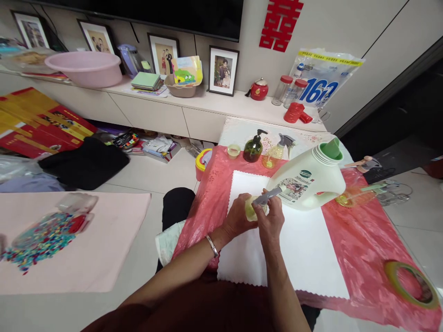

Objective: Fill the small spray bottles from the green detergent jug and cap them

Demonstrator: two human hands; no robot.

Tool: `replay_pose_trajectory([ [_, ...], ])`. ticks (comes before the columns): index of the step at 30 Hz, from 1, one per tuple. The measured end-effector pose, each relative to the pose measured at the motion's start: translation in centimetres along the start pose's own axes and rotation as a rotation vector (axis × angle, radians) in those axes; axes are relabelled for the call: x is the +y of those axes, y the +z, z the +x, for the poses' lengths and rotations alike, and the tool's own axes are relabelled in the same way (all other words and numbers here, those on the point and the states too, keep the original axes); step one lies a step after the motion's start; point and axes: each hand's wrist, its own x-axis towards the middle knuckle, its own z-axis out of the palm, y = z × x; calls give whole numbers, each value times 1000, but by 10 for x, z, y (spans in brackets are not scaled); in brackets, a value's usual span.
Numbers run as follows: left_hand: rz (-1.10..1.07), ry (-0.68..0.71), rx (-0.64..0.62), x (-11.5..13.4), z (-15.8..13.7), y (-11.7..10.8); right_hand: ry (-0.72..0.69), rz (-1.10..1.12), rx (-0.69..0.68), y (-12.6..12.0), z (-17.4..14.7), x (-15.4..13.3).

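Note:
My left hand (pixel 239 214) is wrapped around a small pale yellow-green cup (pixel 249 211), held above the white scalloped-edge sheet (pixel 242 263). My right hand (pixel 272 221) is closed on a grey stick-like tool (pixel 268 197), one end at the cup's mouth and the paler end pointing up right. What kind of tool it is, I cannot make out. Just beyond my hands a large pale green detergent jug (pixel 311 177) stands without a cap, its green spout showing. Behind it are a dark green pump bottle (pixel 253 148), a yellowish spray bottle (pixel 273 157) and a small pale bowl-like cap (pixel 233 150).
Red plastic film (pixel 207 203) covers the table under the sheet. A tape roll (pixel 411 283) lies at the right front, with clear bottles (pixel 391 191) on the right edge. Left, a pink surface (pixel 114 240) bears scattered colourful pieces (pixel 44 244). A cabinet (pixel 148 110) runs behind.

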Motion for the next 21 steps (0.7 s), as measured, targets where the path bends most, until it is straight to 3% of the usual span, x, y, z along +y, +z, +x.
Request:
replay_pose_trajectory([
  [4,37,46,25,-3,-1,2,31,-36,149,12,-9,3],
  [8,49,45,23,-2,-1,2,47,-71,175,11,-9,1],
  [12,63,49,-9,-4,-1,3,12,-71,84,-1,-6,-6],
  [17,-27,-50,19,-8,-4,6,-31,-48,-67,-12,0,-14],
  [21,-33,-62,8,-7,-4,5,-65,-80,-60,-13,6,-18],
])
